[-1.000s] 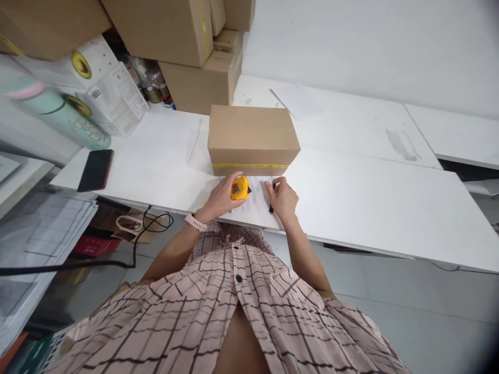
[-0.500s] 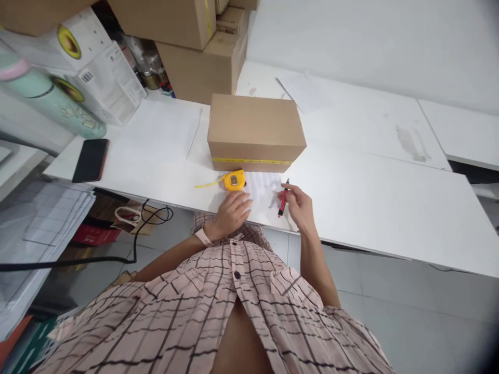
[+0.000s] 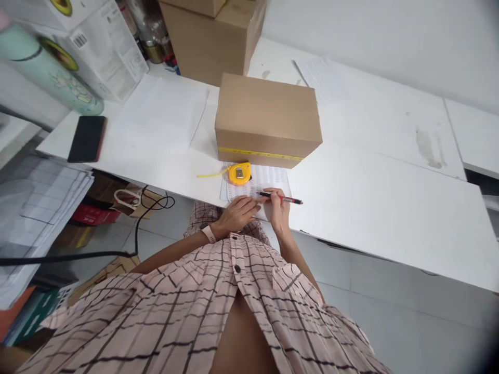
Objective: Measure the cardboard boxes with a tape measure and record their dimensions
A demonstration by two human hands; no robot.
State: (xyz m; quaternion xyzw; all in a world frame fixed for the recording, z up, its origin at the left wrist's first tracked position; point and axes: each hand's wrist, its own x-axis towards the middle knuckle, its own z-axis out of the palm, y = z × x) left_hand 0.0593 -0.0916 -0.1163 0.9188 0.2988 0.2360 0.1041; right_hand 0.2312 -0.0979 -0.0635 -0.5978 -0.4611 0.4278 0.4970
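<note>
A printed sheet of paper [image 3: 268,177] lies at the table's front edge, partly beneath a yellow tape measure [image 3: 239,173] with a short length of its tape out to the left. My left hand [image 3: 238,214] rests flat on the sheet's lower left, fingers extended and holding nothing. Pinched in my right hand [image 3: 279,214] is a red and black pen [image 3: 286,199], its dark tip pointing left over the paper near my left fingertips. Just behind the sheet stands a closed cardboard box [image 3: 268,111] with a yellow band along its front face.
Left on the white table [image 3: 374,208] are a black phone [image 3: 88,139], white sheets [image 3: 159,111], a mint bottle [image 3: 58,78] and avocado-printed boxes [image 3: 107,49]. Larger cartons [image 3: 210,44] stand behind. Another paper [image 3: 322,78] lies back right. A black cable [image 3: 135,236] hangs below the table.
My right hand has moved left toward my left hand, and the pen has turned from upright to nearly level, tip now over the sheet. The camera view has shifted slightly.
</note>
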